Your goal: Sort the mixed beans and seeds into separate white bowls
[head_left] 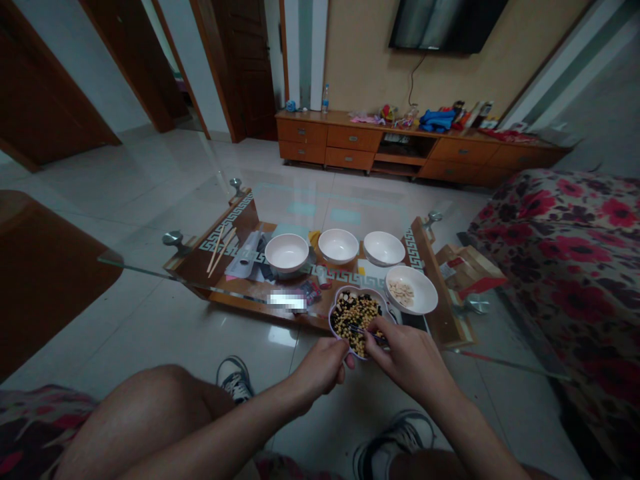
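A pale purple bowl full of mixed yellow and black beans sits on the glass table near its front edge. My left hand grips the bowl's near rim with curled fingers. My right hand is closed on a thin tool, perhaps tweezers, whose tip reaches into the beans. To the right of the bowl a white plate holds a few pale beans. Three empty white bowls stand in a row behind.
The glass table top spans a wooden lower shelf with chopsticks and small items. A floral sofa is at the right, a wooden TV cabinet along the far wall. My knees and shoes are below.
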`<state>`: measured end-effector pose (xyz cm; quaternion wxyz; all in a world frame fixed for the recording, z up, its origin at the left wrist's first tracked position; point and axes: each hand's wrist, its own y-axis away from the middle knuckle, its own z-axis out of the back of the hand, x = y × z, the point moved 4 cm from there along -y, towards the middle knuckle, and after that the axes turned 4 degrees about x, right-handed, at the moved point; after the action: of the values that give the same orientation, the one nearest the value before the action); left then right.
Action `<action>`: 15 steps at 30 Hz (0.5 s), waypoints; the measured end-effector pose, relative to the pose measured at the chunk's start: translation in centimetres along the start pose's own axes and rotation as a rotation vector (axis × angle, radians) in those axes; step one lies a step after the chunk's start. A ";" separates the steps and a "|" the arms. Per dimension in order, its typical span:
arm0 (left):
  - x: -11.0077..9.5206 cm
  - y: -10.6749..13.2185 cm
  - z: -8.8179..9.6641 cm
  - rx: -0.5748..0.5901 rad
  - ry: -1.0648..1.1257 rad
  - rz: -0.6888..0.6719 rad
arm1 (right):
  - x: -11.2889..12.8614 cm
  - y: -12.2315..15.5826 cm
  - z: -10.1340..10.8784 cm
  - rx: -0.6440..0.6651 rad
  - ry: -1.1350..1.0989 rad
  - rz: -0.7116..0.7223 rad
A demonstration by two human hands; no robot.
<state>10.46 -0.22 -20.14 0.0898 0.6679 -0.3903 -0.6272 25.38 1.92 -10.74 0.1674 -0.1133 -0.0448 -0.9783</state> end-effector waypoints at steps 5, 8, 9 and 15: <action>-0.1 0.0 0.0 -0.003 -0.023 -0.004 | -0.1 0.1 0.2 -0.008 0.041 -0.022; -0.2 0.1 0.0 -0.003 -0.030 0.000 | -0.3 0.1 0.1 -0.017 0.055 -0.028; -0.3 0.1 0.0 -0.003 -0.029 0.004 | -0.3 0.1 0.0 -0.020 0.055 -0.026; -0.2 0.1 -0.1 -0.001 -0.020 0.010 | -0.3 0.0 -0.3 -0.016 0.072 -0.027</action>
<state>10.49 -0.19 -19.89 0.0896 0.6595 -0.3942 -0.6337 25.64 1.95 -11.09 0.1549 -0.0787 -0.0326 -0.9842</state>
